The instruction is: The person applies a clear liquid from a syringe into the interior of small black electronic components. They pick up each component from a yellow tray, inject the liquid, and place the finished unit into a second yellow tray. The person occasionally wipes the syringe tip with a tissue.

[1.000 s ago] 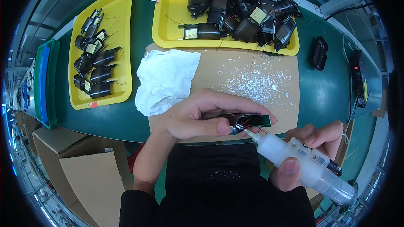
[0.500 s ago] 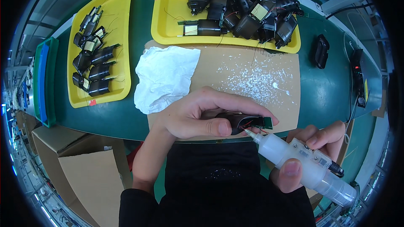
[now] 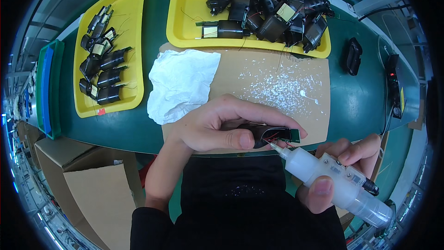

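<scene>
My left hand [image 3: 217, 125] is closed round a black plastic housing [image 3: 256, 134], with a small green circuit board [image 3: 294, 135] at its right end and thin red wires in its opening. In my right hand [image 3: 344, 166] is a translucent glue dispensing syringe [image 3: 319, 173] with a small white switch box on its side. My thumb lies along the barrel's near side, and the fingers curl over the far side. The nozzle tip points up and left, at the housing's open edge by the red wires; whether it touches cannot be made out.
A crumpled white cloth [image 3: 182, 85] lies on a cardboard sheet [image 3: 226, 74] speckled with white bits. Yellow trays at the left [image 3: 134, 71] and back [image 3: 180, 28] hold several black housings. A loose black part [image 3: 353, 56] lies right. Cardboard boxes [image 3: 99, 190] stand lower left.
Almost nothing differs. Both hands keep their hold, and the nozzle stays at the housing's edge.
</scene>
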The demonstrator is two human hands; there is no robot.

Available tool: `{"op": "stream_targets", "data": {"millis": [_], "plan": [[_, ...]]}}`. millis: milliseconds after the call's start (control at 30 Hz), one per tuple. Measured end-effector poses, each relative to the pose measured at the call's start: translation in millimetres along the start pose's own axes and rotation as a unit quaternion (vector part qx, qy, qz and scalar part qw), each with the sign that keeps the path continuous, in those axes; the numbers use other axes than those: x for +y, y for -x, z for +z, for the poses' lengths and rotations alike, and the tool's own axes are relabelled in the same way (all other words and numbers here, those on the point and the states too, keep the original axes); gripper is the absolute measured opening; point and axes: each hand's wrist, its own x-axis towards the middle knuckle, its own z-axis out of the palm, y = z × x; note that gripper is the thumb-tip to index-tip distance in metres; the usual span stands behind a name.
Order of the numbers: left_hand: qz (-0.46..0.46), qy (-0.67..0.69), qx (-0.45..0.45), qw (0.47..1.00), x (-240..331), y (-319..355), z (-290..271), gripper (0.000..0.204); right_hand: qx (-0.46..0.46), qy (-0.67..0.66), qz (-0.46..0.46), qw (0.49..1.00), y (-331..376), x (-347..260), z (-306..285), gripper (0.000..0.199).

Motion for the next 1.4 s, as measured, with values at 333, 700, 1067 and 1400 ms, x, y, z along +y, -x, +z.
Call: {"op": "stream_targets", "data": {"millis": [333,700,1067,1400], "plan": [[-0.004,-0.003,-0.007,1.0,1,0,-1,0.061,0.033,-0.018,0.02,0.999,0,-3,8,0.052],[-0.007,0.002,-0.008,1.0,1,0,0,0.06,0.022,0.033,-0.032,0.999,1,4,3,0.054],[-0.012,0.001,-0.009,1.0,1,0,0,0.058,0.034,0.014,0.0,0.999,2,1,7,0.052],[-0.015,0.016,-0.011,1.0,0,0,0,0.058,0.053,0.0,-0.007,0.999,0,2,11,0.05]]}}
